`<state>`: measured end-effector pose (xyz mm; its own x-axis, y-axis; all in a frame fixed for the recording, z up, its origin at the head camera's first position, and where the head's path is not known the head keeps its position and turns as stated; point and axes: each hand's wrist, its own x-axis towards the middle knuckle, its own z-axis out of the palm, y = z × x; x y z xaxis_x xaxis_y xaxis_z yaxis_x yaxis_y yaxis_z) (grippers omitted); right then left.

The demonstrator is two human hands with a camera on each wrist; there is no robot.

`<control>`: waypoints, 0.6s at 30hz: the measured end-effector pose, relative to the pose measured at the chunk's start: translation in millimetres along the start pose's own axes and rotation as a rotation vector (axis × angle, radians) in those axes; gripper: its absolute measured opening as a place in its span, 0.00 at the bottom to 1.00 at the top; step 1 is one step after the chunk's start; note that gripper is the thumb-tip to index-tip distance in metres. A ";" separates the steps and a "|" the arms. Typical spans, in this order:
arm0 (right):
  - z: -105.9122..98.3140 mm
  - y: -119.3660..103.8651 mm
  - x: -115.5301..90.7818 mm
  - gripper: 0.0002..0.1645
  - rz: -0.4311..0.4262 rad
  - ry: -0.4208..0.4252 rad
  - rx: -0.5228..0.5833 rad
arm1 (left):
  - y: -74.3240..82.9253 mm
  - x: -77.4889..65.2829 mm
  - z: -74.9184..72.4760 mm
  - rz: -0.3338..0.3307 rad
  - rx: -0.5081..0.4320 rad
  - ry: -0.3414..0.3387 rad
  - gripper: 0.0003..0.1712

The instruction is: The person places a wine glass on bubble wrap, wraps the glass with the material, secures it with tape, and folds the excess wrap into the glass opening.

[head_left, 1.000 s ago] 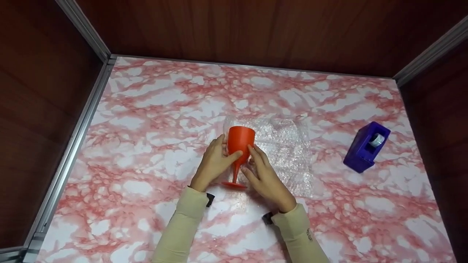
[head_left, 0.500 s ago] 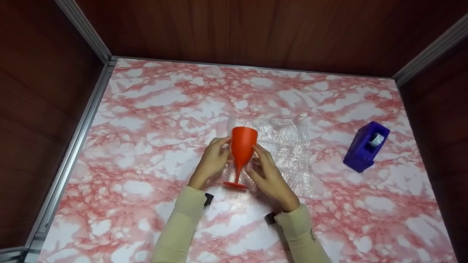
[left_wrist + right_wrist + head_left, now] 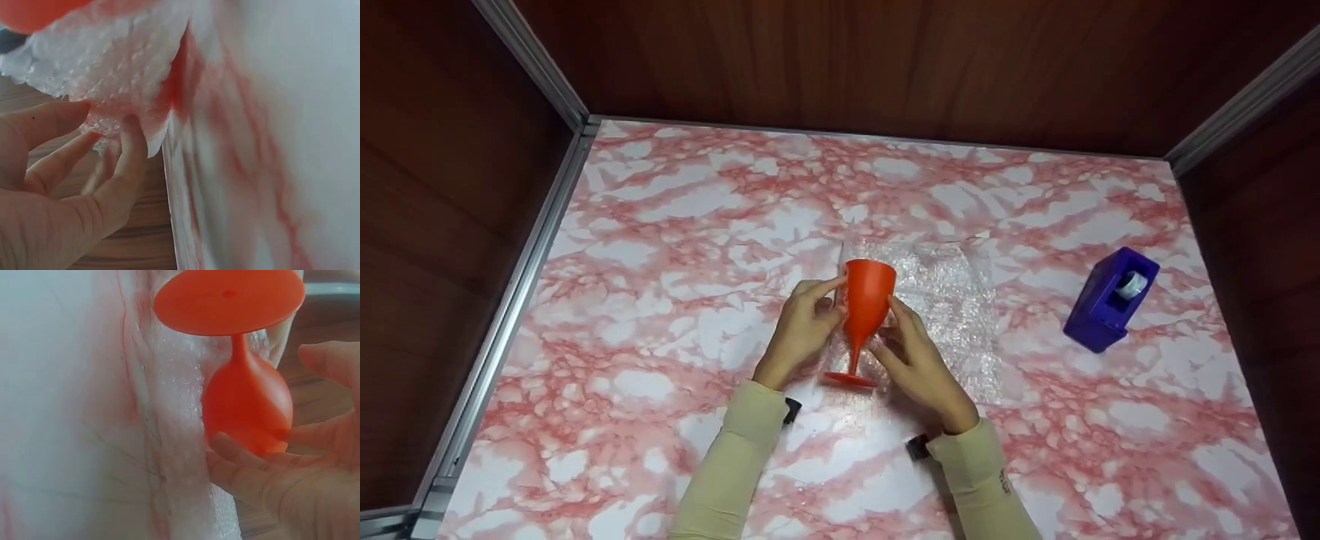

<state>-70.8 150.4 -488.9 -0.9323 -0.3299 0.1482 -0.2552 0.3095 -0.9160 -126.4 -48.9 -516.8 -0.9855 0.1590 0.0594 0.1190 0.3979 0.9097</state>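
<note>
Orange cup, on its side over bubble wrap. Right hand: fingers spread, touching the bowl. Left hand: fingers spread against the wrap's raised edge. Apparently an early stage: cup uncovered, wrap mostly flat, tape dispenser well apart.

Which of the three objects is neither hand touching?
The purple blocky tape dispenser, apart at right; the left hand touches the clear bubble-wrap sheet, the right hand the orange stemmed goblet.

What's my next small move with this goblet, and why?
I'd probably fold the raised bubble wrap over the orange goblet: the goblet's upper side is bare, the left grip touches the wrap, and the right grip touches the goblet's opposite side, so it could steady it.
</note>
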 end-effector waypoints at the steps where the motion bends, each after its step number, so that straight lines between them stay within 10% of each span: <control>1: -0.2 -0.7 -0.2 0.42 0.007 0.002 0.005 | -0.4 -0.4 0.2 0.000 -0.010 -0.005 0.27; 13: 11.3 38.2 -0.3 0.47 0.077 -0.030 0.017 | 2.9 -5.0 -2.7 0.044 0.001 -0.020 0.28; 18: 10.7 17.6 1.3 0.43 0.039 0.020 0.030 | 8.0 -6.5 -1.7 0.048 0.067 0.008 0.28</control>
<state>-73.7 145.9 -508.8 -0.9463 -0.3005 0.1189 -0.2107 0.2946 -0.9321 -119.3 -48.3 -509.2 -0.9794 0.1725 0.1054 0.1735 0.4496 0.8762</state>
